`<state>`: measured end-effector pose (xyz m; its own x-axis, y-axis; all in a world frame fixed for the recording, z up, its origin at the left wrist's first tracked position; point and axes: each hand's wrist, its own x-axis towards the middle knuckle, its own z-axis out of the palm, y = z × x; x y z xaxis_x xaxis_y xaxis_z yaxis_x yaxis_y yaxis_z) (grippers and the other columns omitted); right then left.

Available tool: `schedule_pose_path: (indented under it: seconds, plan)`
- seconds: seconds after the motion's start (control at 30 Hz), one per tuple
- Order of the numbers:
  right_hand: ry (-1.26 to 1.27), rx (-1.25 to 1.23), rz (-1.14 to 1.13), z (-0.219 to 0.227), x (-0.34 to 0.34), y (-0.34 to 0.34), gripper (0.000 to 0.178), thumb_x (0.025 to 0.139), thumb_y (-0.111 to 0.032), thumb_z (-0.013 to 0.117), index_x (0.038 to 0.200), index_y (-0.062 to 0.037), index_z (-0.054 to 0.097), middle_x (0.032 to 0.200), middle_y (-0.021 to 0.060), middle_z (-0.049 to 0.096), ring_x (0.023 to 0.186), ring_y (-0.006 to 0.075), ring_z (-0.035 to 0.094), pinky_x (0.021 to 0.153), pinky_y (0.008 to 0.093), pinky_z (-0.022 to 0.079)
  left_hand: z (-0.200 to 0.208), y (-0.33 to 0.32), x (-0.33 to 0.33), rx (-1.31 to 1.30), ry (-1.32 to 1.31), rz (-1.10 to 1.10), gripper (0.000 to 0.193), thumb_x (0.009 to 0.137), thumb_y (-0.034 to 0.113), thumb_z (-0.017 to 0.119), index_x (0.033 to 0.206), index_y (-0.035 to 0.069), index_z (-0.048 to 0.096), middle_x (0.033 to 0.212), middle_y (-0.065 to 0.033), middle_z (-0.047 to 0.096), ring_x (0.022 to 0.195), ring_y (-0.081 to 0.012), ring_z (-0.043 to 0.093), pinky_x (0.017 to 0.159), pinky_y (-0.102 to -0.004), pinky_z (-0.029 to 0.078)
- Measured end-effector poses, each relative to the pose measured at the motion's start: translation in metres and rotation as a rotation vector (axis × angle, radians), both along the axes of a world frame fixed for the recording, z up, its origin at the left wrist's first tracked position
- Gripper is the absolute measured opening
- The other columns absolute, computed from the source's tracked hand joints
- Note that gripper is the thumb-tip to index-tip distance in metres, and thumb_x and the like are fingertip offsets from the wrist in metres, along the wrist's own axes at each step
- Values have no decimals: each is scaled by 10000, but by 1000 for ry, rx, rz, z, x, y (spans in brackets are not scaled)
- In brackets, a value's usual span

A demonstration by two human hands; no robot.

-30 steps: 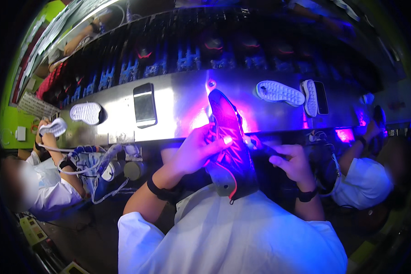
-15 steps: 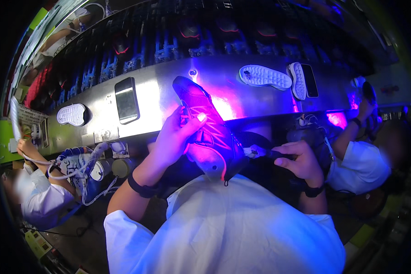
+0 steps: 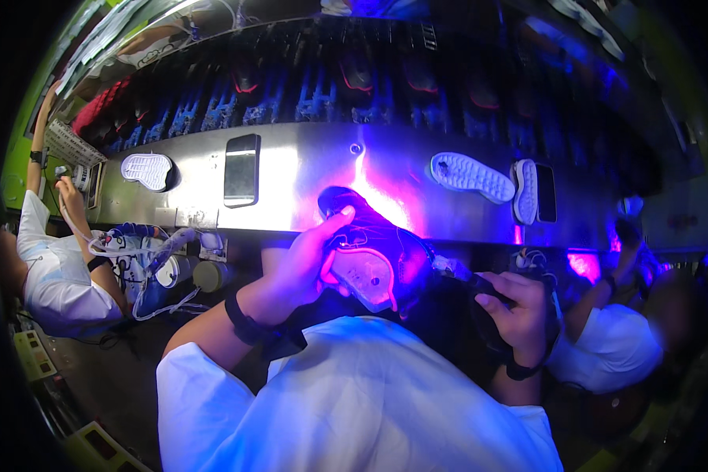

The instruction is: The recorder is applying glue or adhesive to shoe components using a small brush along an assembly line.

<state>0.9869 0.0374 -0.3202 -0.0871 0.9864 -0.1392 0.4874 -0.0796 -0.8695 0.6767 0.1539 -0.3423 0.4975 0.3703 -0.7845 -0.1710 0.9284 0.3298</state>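
A dark shoe upper [image 3: 371, 277] with a reddish edge line is in my left hand [image 3: 308, 263], closed round its left side with the thumb on top. Its heel end is toward me and its toe end points to the bench. My right hand [image 3: 519, 308] is closed round the dark handle of a brush [image 3: 451, 267]. The pale bristle end lies against the right side of the upper, or very close to it; glare and shadow hide the exact contact. Strong pink and blue light colours the upper.
A metal bench [image 3: 299, 185] runs ahead, bearing a phone [image 3: 242, 171], white shoe soles [image 3: 473, 178] and another dark phone [image 3: 546, 193]. Behind it, dark shoes stand on a blue-lit rack [image 3: 315, 98]. Co-workers [image 3: 67, 267] sit at both sides; tubs [image 3: 210, 276] stand at left.
The shoe upper has tipped, its toe end dropping nearer to me and its heel end showing more. Both hands still hold their things. The left co-worker's arm has stretched forward.
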Motion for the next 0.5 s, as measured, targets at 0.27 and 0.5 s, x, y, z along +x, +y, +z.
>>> schedule_pose_path:
  seconds: [0.27,0.5]
  plan:
    - [-52,144,86,18,-2,37,335,775,-48,803,1104,-22,748,731,117,657,621,216,641,571,310,468,-31,-26,-15,-292,-521,272,612,1033,493,449,1445,41,436,1144,-236,654,921,-452,699,604,-387,631]
    - [-6,109,141,17,-19,64,342,782,-30,804,1119,-12,742,754,98,658,624,180,622,576,289,457,-48,-37,-30,-717,-821,270,734,989,524,500,1476,-13,384,1229,-366,566,964,-431,701,588,-351,635]
